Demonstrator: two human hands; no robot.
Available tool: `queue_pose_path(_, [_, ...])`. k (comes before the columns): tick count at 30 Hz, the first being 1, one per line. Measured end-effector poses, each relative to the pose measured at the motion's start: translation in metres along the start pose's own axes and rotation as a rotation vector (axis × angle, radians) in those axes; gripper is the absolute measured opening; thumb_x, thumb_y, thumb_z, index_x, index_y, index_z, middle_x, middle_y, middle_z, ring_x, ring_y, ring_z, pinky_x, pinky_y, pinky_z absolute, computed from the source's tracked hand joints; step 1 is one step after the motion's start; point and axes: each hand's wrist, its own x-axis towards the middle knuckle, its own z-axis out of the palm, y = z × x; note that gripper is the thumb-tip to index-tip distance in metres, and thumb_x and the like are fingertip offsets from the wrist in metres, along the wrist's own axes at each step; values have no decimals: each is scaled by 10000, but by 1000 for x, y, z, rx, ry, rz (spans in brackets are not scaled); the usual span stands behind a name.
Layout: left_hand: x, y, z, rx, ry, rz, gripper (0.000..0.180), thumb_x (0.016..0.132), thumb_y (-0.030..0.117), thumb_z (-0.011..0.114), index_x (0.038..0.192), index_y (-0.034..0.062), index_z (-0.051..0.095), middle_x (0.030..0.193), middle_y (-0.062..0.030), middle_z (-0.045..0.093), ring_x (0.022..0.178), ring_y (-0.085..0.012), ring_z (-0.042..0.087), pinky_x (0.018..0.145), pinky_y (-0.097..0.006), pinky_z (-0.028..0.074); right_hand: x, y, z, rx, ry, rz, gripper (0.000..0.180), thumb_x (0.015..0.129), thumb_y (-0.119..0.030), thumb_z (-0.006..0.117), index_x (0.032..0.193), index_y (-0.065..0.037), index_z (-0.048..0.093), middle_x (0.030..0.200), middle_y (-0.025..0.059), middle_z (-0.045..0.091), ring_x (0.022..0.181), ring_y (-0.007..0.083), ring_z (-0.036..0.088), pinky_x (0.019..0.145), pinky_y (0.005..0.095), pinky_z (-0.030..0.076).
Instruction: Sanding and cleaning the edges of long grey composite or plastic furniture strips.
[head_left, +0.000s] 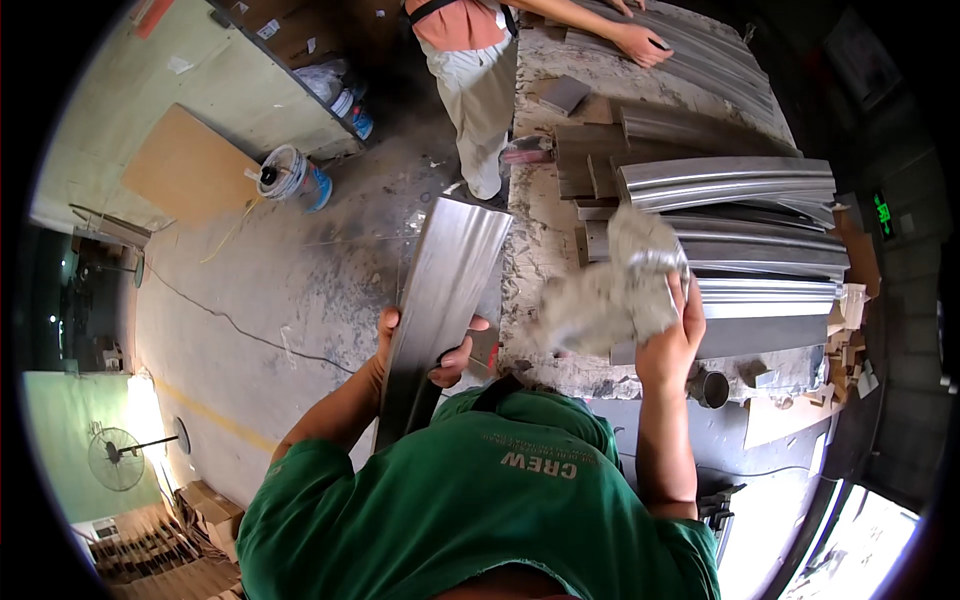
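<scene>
My left hand [387,338] is wrapped around a long grey metal profile [446,268] with a grooved face, its fingers showing along both edges. The profile slants up and away from my body, its lower end against my green shirt. On the right, my right hand [672,338] grips a pale, crumpled rag [645,275], which is blurred at its left side. The rag hangs over the near left part of the worktable [530,290]. Just behind and beside it lie stacked metal profiles [740,183].
Across the worktable, a co-worker's hand [643,45] rests on more long profiles [700,60]. A round metal cup [708,388] sits at the table's near edge. A bucket [290,172] stands on the floor to the left, beside a brown board [190,165]. A fan [116,458] is at far left.
</scene>
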Motion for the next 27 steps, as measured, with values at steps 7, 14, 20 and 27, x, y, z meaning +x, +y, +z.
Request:
queue_pose_path(7, [14, 4, -5, -44, -64, -61, 1085, 581, 596, 604, 1393, -49, 287, 798, -112, 456, 602, -178, 407, 508, -281, 314, -68, 1, -31, -559, -270, 143, 197, 876, -142, 623, 1021, -9, 624, 871, 90, 663, 760, 126, 615, 671, 264, 497])
queue_pose_path(14, [46, 10, -20, -5, -365, -177, 1100, 526, 491, 684, 1382, -68, 279, 822, -133, 494, 617, -183, 455, 523, -289, 357, -80, 35, -32, -996, -707, -147, 306, 767, -157, 684, 1043, -37, 630, 966, 136, 630, 841, 307, 631, 730, 373, 523])
queue_pose_path(20, [65, 4, -10, 5, -346, -264, 1112, 499, 424, 734, 1379, -69, 265, 844, -130, 503, 625, -183, 476, 521, -294, 358, -80, 52, -53, -1203, -623, -399, 327, 652, -106, 664, 978, -109, 636, 880, 87, 593, 785, 270, 620, 693, 377, 528])
queue_pose_path(27, [68, 2, -12, 51, -433, -305, 1122, 589, 472, 720, 1435, -17, 169, 954, -114, 481, 738, -195, 484, 642, -306, 361, -75, 11, -47, -1079, -380, -343, 310, 677, -62, 702, 981, -48, 643, 887, 120, 633, 784, 302, 632, 685, 383, 529])
